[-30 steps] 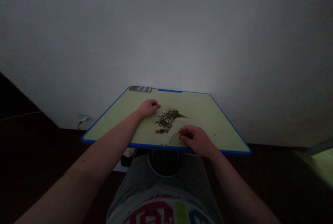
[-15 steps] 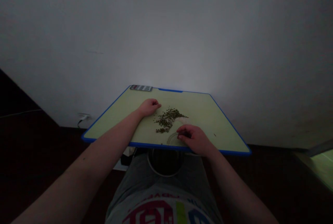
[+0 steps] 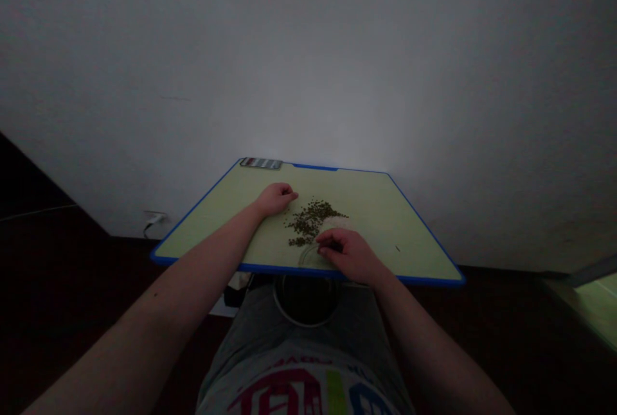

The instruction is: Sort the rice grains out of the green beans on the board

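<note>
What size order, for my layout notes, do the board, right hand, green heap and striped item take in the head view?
Largest to smallest: the blue-rimmed green board; then the right hand and the heap of dark green flakes, too alike to rank, the hand being nearer; last the striped item.

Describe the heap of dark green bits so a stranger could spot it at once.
On the pale green board with the blue edge, look between the left hand and the right hand. There lies a loose heap of dark green bits, the only cluster, unlike the lone speck further right.
</note>
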`<state>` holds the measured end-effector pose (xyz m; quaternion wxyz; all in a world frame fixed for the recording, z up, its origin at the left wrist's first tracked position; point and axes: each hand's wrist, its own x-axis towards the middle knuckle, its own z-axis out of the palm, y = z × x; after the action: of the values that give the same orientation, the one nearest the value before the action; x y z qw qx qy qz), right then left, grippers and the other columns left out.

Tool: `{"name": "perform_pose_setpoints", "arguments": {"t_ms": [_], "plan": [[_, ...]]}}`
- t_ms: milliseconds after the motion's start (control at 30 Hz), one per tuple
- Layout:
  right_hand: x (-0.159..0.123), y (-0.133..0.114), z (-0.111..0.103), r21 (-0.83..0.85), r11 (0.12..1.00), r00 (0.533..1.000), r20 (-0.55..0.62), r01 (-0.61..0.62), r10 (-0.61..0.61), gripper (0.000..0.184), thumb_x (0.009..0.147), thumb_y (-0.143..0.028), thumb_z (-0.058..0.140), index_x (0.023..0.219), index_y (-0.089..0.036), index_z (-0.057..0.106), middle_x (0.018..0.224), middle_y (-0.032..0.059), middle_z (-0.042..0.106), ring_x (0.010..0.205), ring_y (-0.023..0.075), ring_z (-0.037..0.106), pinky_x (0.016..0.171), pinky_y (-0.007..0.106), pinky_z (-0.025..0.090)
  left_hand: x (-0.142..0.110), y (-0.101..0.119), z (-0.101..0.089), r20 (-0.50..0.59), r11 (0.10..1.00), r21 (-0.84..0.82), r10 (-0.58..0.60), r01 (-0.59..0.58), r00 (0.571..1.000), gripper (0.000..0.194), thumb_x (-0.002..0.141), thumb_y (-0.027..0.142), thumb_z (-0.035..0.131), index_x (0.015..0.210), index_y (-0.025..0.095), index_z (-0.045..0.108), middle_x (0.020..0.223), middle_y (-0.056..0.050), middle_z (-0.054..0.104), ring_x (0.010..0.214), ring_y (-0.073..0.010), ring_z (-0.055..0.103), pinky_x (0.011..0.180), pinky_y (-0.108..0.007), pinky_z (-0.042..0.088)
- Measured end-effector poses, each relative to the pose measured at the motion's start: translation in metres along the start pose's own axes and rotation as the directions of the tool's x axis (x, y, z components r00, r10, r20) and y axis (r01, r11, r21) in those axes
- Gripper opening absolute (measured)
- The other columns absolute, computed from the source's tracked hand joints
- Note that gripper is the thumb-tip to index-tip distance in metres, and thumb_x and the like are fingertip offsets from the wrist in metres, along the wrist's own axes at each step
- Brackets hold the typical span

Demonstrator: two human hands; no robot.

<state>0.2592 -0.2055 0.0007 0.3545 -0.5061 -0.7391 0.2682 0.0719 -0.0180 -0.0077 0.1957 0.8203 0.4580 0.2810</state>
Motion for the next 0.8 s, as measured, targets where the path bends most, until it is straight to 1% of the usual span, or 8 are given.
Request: {"name": "perform_pose_setpoints", "arguments": {"t_ms": [133,267,333,400,600,800], "plan": [[-0.012,0.005,-0.01,0.018,0.998,0.998,-0.026,-0.052,0.053,0.019,0.074,-0.019,0.056,0.092,-0.019,0.061,0.079,0.0018,0.067,0.071,0.0141,0.061,0.065,0.026,0.047,0.001,-0.001,0.0,-0.001,1.0,-0.01,-0.003,0.003,1.0,0.034,0.07,0.048,0.048,0.064,0.017,0.058,0.054,0.002,0.05,0.054,-0.0115,0.043,0.052,-0.024,0.031],[-0.02,0.01,-0.018,0.013,0.995,0.989,-0.113,-0.097,0.098,0.018,0.074,-0.022,0.056,0.091,-0.019,0.061,0.08,0.0026,0.067,0.072,0.0149,0.062,0.067,0.028,0.048,0.001,-0.001,0.0,-0.003,1.0,-0.002,-0.007,0.007,1.0,0.033,0.07,0.047,0.049,0.064,0.016,0.058,0.055,0.001,0.051,0.055,-0.0115,0.044,0.052,-0.024,0.032],[-0.02,0.009,-0.018,0.01,0.995,0.986,-0.13,-0.103,0.104,0.018,0.074,-0.023,0.056,0.091,-0.019,0.061,0.081,0.0028,0.067,0.072,0.015,0.062,0.067,0.028,0.048,0.001,-0.001,0.0,0.002,1.0,-0.007,-0.013,0.013,1.0,0.034,0.07,0.048,0.048,0.064,0.016,0.058,0.055,0.001,0.052,0.054,-0.0117,0.044,0.052,-0.025,0.032],[-0.016,0.006,-0.014,0.0,0.996,0.989,-0.121,-0.086,0.085,0.018,0.075,-0.022,0.055,0.092,-0.019,0.061,0.081,0.0028,0.067,0.073,0.0152,0.062,0.068,0.028,0.048,0.0,-0.001,-0.001,0.006,1.0,-0.013,-0.018,0.018,1.0,0.034,0.071,0.048,0.047,0.065,0.016,0.058,0.054,0.001,0.051,0.054,-0.0117,0.044,0.052,-0.025,0.032],[-0.001,-0.009,0.003,-0.036,0.999,0.999,-0.033,0.034,-0.036,0.019,0.075,-0.017,0.055,0.092,-0.02,0.063,0.081,0.0016,0.067,0.074,0.0146,0.061,0.069,0.027,0.047,-0.001,0.001,-0.001,-0.007,1.0,-0.023,-0.016,0.016,1.0,0.034,0.07,0.048,0.048,0.064,0.016,0.058,0.053,0.002,0.05,0.054,-0.0113,0.043,0.051,-0.025,0.031],[-0.004,-0.009,0.002,0.01,1.0,1.0,-0.004,0.021,-0.021,0.019,0.075,-0.016,0.054,0.092,-0.02,0.062,0.082,0.0013,0.067,0.075,0.0143,0.061,0.069,0.027,0.046,0.0,0.002,0.0,-0.01,1.0,-0.012,-0.014,0.014,1.0,0.034,0.07,0.048,0.048,0.063,0.016,0.058,0.054,0.002,0.05,0.053,-0.0112,0.043,0.052,-0.025,0.031]]}}
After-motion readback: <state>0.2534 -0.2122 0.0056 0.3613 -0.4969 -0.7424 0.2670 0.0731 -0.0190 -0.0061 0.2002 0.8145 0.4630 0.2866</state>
